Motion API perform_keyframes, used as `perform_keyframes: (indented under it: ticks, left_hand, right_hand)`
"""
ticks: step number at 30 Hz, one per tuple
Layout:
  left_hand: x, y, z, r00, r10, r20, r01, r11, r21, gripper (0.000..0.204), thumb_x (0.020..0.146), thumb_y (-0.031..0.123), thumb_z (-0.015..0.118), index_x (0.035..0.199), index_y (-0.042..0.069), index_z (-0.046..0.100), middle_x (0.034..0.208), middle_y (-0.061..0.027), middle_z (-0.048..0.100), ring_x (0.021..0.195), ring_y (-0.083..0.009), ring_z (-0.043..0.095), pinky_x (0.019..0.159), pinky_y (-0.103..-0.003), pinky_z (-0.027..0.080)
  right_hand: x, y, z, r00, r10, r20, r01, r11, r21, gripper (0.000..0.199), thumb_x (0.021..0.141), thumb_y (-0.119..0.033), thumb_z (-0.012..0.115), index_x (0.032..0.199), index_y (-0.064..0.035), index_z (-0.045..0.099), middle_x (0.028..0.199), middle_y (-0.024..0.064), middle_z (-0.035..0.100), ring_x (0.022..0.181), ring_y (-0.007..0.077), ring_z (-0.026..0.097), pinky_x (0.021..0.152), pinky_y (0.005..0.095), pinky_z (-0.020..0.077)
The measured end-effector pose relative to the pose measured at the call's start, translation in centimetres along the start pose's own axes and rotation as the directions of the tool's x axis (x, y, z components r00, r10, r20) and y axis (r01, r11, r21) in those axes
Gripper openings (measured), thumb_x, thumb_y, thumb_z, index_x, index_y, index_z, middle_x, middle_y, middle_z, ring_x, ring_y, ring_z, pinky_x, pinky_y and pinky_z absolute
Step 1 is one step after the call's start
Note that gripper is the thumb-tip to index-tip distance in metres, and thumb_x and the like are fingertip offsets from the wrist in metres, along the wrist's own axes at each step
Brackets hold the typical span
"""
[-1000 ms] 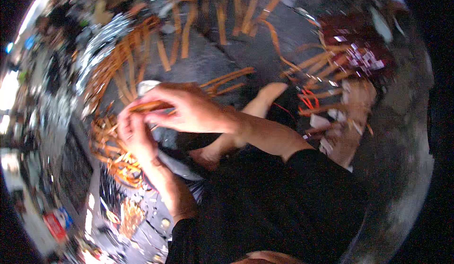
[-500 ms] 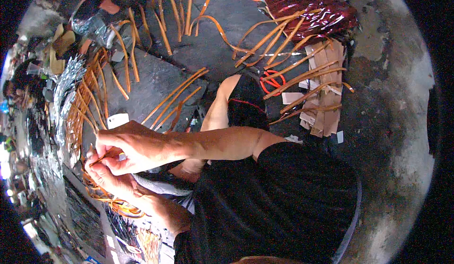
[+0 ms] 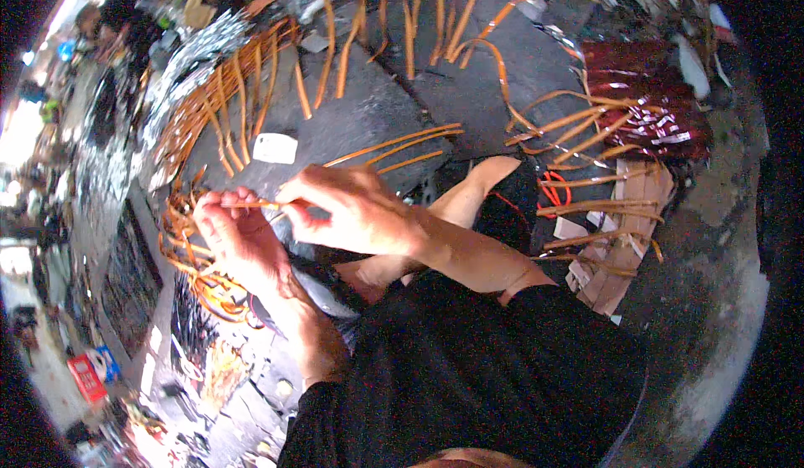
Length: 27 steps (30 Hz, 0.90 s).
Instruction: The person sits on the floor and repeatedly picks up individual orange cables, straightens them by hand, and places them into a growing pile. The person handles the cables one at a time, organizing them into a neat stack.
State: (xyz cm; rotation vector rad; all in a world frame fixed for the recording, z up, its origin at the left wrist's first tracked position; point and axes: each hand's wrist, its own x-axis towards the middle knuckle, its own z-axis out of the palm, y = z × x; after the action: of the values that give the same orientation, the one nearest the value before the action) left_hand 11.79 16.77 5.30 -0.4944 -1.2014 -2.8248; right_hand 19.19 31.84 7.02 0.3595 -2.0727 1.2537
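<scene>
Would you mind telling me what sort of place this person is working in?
Probably a floor-level basket-weaving workshop. Long orange cane strips fan out over a dark grey mat, both hands pinch one thin strip beside a tangle of woven cane, and silvery foil scraps lie nearby.

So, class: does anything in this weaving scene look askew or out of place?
Nothing looks damaged. The orange cane strips fan loosely across the dark mat, uneven and curling. Both hands, left and right, pinch one strip.
</scene>
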Motion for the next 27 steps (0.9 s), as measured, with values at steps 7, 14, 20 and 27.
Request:
perform_keyframes:
  ticks: [7,14,20,27]
  left_hand:
    - [0.8,1.3,-2.2,0.999,0.031,-0.029,-0.035,0.991,-0.13,0.02,0.098,0.023,0.058,0.111,0.008,0.058,0.1,-0.0045,0.062,0.097,-0.019,0.058,0.089,-0.031,0.048]
    - [1.6,2.8,-4.6,0.996,0.039,-0.086,-0.05,0.991,-0.123,0.02,0.098,0.023,0.056,0.108,0.006,0.061,0.101,-0.0047,0.063,0.096,-0.0171,0.059,0.087,-0.03,0.048]
    - [2.7,4.4,-6.2,0.975,0.048,-0.215,-0.096,0.971,-0.217,0.022,0.096,0.022,0.06,0.108,0.004,0.062,0.099,-0.0058,0.063,0.09,-0.0154,0.058,0.084,-0.028,0.049]
    - [3.9,6.3,-10.1,0.984,0.042,-0.173,-0.089,0.958,-0.274,0.02,0.093,0.022,0.063,0.101,0.004,0.066,0.099,-0.0066,0.068,0.098,-0.0178,0.062,0.084,-0.031,0.052]
  right_hand:
    - [-0.7,0.8,-0.4,0.999,0.013,0.038,-0.011,0.999,-0.054,0.023,0.076,0.0,0.072,0.095,-0.0058,0.061,0.084,0.0095,0.067,0.074,0.0248,0.069,0.064,0.0336,0.055]
    - [-1.7,1.2,-0.9,0.996,0.074,0.058,-0.07,0.996,-0.058,0.023,0.075,0.001,0.072,0.095,-0.0058,0.062,0.085,0.0095,0.068,0.074,0.0238,0.069,0.065,0.0333,0.0546]
    - [-2.5,0.7,-1.7,0.99,0.023,0.141,-0.014,0.998,-0.062,0.023,0.074,0.0,0.073,0.094,-0.0063,0.062,0.082,0.0084,0.068,0.072,0.0236,0.068,0.063,0.0344,0.0535]
    - [-3.5,1.2,-2.7,0.989,0.003,0.145,0.015,0.993,-0.121,0.021,0.073,0.0,0.073,0.091,-0.005,0.063,0.08,0.007,0.067,0.069,0.0232,0.068,0.063,0.0335,0.0542]
